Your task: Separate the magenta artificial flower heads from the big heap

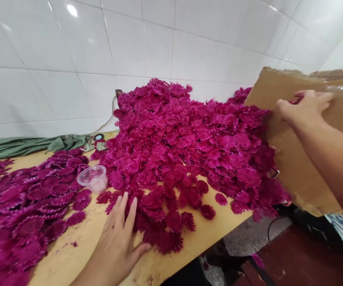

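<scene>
"Where are the magenta flower pieces?"

"The big heap [183, 135] sits in the middle of the tabletop [195, 240], running right as far as the cardboard [308, 167]. A looser batch [28, 222] covers the left side, and some loose pieces [173, 220] lie near, just right of the left hand [119, 232]."

"How does each grip stand?"

"The left one is spread, palm down, fingertips at the heap's near edge. The right hand [307, 105] is curled in front of the cardboard, far right. A bit of magenta shows between thumb and fingers, but I cannot tell how firmly they close on it."

"Any advice for the left?"

"I'd keep it flat and light, since the toothed rims look easy to crumple. Sweeping with the fingers a little closer should let fewer pieces slip between them. Mind the clear cup [92, 178] just beyond; a wide sweep to the left could knock it."

"And on the right?"

"Keep that hand from bumping the cardboard into the heap. Pieces already crowd the near right edge there, and a nudge might spill them."
</scene>
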